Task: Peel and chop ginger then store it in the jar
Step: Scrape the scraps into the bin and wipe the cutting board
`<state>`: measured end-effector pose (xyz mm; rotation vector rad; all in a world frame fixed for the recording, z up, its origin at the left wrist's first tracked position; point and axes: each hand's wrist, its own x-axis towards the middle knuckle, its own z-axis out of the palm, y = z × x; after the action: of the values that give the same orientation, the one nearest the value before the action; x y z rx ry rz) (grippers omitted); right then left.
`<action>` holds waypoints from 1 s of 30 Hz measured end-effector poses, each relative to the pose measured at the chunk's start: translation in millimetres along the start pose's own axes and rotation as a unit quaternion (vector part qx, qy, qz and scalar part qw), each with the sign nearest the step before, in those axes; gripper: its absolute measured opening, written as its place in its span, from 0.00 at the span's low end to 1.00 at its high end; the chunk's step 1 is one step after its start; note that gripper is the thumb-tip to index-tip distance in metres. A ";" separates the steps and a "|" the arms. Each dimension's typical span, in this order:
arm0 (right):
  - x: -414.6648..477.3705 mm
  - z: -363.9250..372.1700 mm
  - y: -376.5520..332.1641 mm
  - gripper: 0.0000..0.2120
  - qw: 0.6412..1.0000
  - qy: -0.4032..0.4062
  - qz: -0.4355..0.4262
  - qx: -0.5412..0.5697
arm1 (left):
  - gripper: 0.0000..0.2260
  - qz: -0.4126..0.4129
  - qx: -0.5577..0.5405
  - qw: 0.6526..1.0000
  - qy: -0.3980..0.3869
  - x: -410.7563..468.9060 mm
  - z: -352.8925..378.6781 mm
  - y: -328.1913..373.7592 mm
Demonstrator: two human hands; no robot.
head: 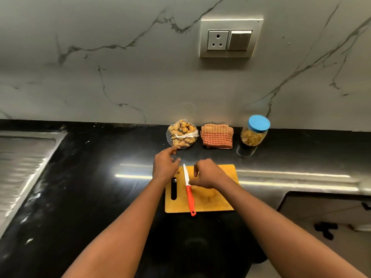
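Left of centre, left hand (pixel 165 165) with fingers spread, reaching toward netted ginger (pixel 182 134) just above. Mid-frame, knife (pixel 189 189) flat on cutting board (pixel 217 199). Right hand (pixel 208 174) loosely curled, empty. Upper right, capped jar (pixel 255 131).

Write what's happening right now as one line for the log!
left hand: open, reaching for net bag of ginger | right hand: empty, over cutting board | knife: on board, untouched | jar: lid on
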<state>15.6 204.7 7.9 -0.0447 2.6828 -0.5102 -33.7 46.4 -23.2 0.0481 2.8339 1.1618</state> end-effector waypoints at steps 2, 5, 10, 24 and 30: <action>-2.5 14.6 -5.6 0.16 1.000 -0.009 0.005 0.015 | 0.19 -0.019 0.031 0.999 0.007 -10.3 -5.4 -18.9; -3.6 27.5 -10.8 0.17 0.999 -0.013 0.018 0.026 | 0.14 -0.060 0.066 0.996 -0.019 -23.7 -7.4 -36.8; -4.1 34.4 -13.5 0.17 0.998 0.017 0.041 0.052 | 0.14 -0.132 0.074 0.987 -0.053 -43.3 -8.4 -41.3; -9.5 43.0 -14.6 0.15 0.984 0.064 0.093 0.141 | 0.16 -0.189 0.113 0.969 -0.114 -52.8 -10.2 -19.9; -15.2 39.9 -8.1 0.14 0.979 0.092 0.104 0.147 | 0.14 -0.197 0.080 0.972 -0.101 -50.8 -8.2 -19.0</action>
<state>45.0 185.0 -17.3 0.3811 2.7138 -0.8720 16.3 24.2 -27.7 -0.3492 2.5879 0.7945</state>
